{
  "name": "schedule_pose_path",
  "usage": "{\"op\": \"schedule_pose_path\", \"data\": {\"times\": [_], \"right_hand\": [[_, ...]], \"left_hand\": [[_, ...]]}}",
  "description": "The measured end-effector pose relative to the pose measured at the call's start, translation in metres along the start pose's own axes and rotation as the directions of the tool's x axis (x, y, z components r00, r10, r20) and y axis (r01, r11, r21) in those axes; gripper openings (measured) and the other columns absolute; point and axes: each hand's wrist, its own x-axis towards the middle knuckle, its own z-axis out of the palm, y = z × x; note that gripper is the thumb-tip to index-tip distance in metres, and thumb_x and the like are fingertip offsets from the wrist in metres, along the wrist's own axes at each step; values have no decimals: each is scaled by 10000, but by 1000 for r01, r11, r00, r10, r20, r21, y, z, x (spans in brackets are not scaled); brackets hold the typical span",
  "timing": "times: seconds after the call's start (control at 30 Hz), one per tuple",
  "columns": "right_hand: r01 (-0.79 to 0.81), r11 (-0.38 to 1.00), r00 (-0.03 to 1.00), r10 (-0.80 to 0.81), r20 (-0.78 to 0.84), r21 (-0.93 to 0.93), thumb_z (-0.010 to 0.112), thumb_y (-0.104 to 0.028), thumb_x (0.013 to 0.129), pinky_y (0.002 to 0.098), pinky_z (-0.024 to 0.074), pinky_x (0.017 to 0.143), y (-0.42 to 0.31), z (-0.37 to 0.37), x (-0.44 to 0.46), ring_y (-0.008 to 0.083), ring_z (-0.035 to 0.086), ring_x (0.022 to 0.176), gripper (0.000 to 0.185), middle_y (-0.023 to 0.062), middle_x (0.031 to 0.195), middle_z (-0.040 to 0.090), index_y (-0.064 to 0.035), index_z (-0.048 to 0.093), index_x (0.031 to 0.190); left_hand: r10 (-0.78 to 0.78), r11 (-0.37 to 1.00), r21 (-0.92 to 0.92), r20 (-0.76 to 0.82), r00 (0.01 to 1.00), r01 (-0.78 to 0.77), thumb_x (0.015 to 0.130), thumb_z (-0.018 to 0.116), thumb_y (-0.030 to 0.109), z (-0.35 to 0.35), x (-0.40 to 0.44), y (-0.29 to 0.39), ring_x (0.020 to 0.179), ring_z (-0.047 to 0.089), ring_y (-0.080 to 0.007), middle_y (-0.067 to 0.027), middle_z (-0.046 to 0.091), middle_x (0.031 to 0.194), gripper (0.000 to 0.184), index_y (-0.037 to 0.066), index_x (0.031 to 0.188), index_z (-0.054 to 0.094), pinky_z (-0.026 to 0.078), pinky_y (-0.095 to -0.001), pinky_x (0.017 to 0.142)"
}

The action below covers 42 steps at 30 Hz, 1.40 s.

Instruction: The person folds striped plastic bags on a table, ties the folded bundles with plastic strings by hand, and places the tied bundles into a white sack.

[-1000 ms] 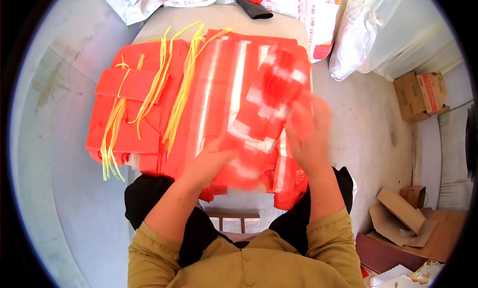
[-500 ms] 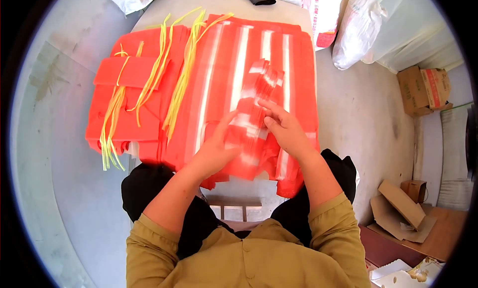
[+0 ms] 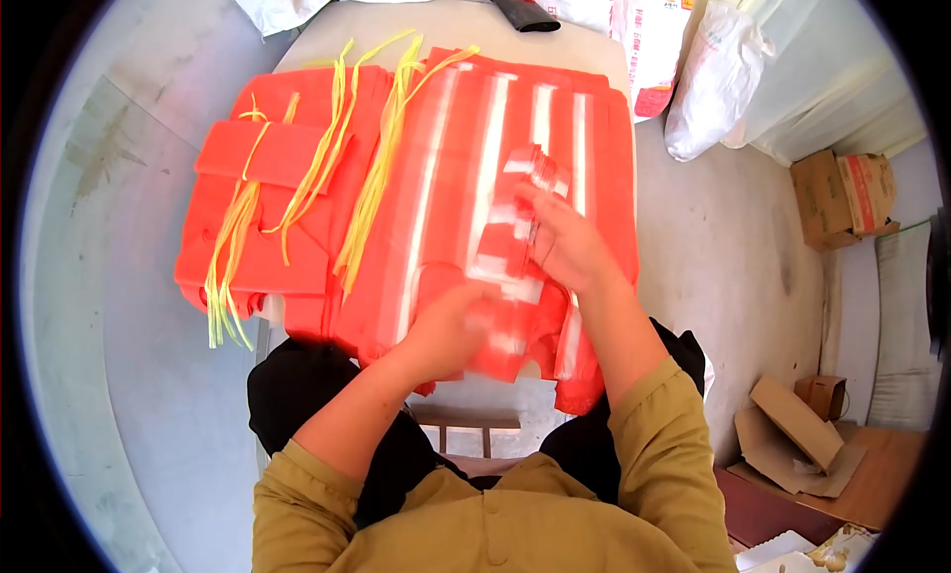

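Note:
A narrow folded stack of red-and-white striped thin sheets, perhaps plastic bags (image 3: 507, 241), lies lengthwise over a wide flat pile of the same striped sheets (image 3: 426, 197). My right hand (image 3: 570, 238) grips the right side of the folded stack, fingers curled over its upper part. My left hand (image 3: 456, 325) is at the lower left side of that stack, its fingers smeared by motion. Long yellow ties (image 3: 381, 167) lie across the left part of the pile. To the left is a folded red bundle (image 3: 263, 216) with a yellow tie around it.
The pile rests on a beige tabletop (image 3: 396, 23). White printed sacks (image 3: 649, 38) and a dark tube-shaped object (image 3: 520, 10) are at the far edge. On the right are a stuffed white bag (image 3: 718, 78), a cardboard box (image 3: 837, 202) and an opened carton (image 3: 797, 434).
My right hand has closed around the folded stack's side. My left hand has moved down along it, its spread fingers drawing in. The whole view has shifted slightly.

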Motion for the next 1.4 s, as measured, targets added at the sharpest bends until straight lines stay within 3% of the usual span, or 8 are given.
{"op": "schedule_pose_path", "data": {"times": [0.17, 0.37, 0.63, 0.73, 0.87, 1.13, 1.27, 1.4], "right_hand": [[326, 867, 785, -471, -403, -378, 535, -202, 1086, 399, 457, 1128, -30, 35, 2, 236, 553, 1340, 475, 112, 1482, 540, -14, 459, 1515], [400, -430, 722, -396, 567, -809, 605, -259, 1013, 520, 262, 1249, 14, 32, -23, 365, 325, 1536, 527, 147, 1624, 419, -104, 529, 1511], [223, -247, 893, -337, 299, -943, 612, -246, 1004, 525, 252, 1253, 44, 8, -18, 384, 290, 1555, 493, 168, 1650, 377, -98, 570, 1473], [273, 360, 754, -656, -34, -892, 645, -154, 987, 468, 364, 1202, 46, 25, -46, 324, 363, 1515, 523, 182, 1614, 406, -62, 528, 1488], [153, 894, 831, -347, -435, -421, 617, -101, 1021, 388, 441, 1139, 59, 56, -102, 236, 452, 1413, 648, 154, 1566, 410, -43, 302, 1584], [116, 923, 840, -288, -459, -367, 729, -31, 940, 382, 499, 1081, 98, 65, -115, 251, 489, 1367, 917, 172, 1542, 411, -119, 156, 1651], [167, 874, 827, -377, -417, -457, 761, 34, 854, 369, 491, 1090, 112, 60, -108, 272, 455, 1395, 1009, 193, 1566, 370, -97, 157, 1652], [127, 886, 837, -338, -431, -446, 764, 31, 806, 378, 465, 1116, 104, 67, -113, 296, 369, 1469, 1047, 193, 1621, 307, -64, 158, 1654]], "left_hand": [[-34, 999, -25, 29, 999, 34, 872, 615, -32, -1, -1, -3, 1127, 611, -130, -63, 638, 1244, 418, 43, 1282, 606, 509, -279, 939], [-49, 997, -62, 32, 998, 51, 867, 602, -41, -2, -1, -3, 1079, 603, -103, -46, 633, 1232, 415, 46, 1273, 606, 510, -257, 890], [18, 970, -243, 59, 998, -3, 847, 581, -90, -7, 1, -18, 979, 597, -74, -11, 617, 1192, 413, 55, 1232, 618, 510, -241, 822], [99, 944, -321, 60, 993, -75, 849, 580, -103, -8, 2, -24, 951, 612, -85, -1, 618, 1156, 412, 58, 1226, 620, 516, -241, 810], [-18, 874, -481, 114, 993, 71, 876, 577, -102, -10, -6, -9, 959, 623, -95, -45, 635, 1247, 519, 61, 1368, 579, 527, -255, 825], [-37, 988, -144, 137, 990, 57, 872, 662, 3, -7, -27, 13, 1147, 652, -171, -127, 572, 1455, 749, 90, 1573, 414, 546, -310, 960], [457, 866, 224, 9, 890, -447, 860, 730, 108, 4, -22, -16, 1284, 602, -302, -188, 509, 1540, 841, 108, 1612, 355, 502, -401, 1042], [217, 913, 330, 102, 971, -239, 849, 784, 192, -7, -43, 12, 1323, 565, -372, -213, 551, 1446, 917, 139, 1637, 318, 477, -450, 1069]]}}
